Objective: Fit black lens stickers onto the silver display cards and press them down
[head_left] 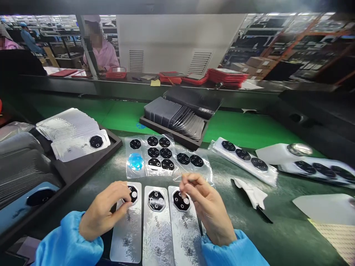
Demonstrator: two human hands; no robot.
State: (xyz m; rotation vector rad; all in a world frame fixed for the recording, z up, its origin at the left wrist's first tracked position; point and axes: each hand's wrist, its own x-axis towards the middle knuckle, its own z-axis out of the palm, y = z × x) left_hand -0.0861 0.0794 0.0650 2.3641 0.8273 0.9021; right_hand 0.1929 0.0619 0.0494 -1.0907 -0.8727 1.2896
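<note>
Bottom centre, left hand (107, 208) and right hand (209, 208) curl over rippled silvery panels (157, 238) with black octagons (156, 200), grip unclear; dark green desk (224, 207), shelving (260, 29) upper right.

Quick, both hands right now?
Left hand: curled at the black disc on the left silver panel; grip can't be told.
Right hand: curled over the right silver panel; grip can't be told.

The head camera looks forward and down at the nearby workbench (235, 225).

factory (pink-coated worker (104, 53), cartons (257, 64))
</note>
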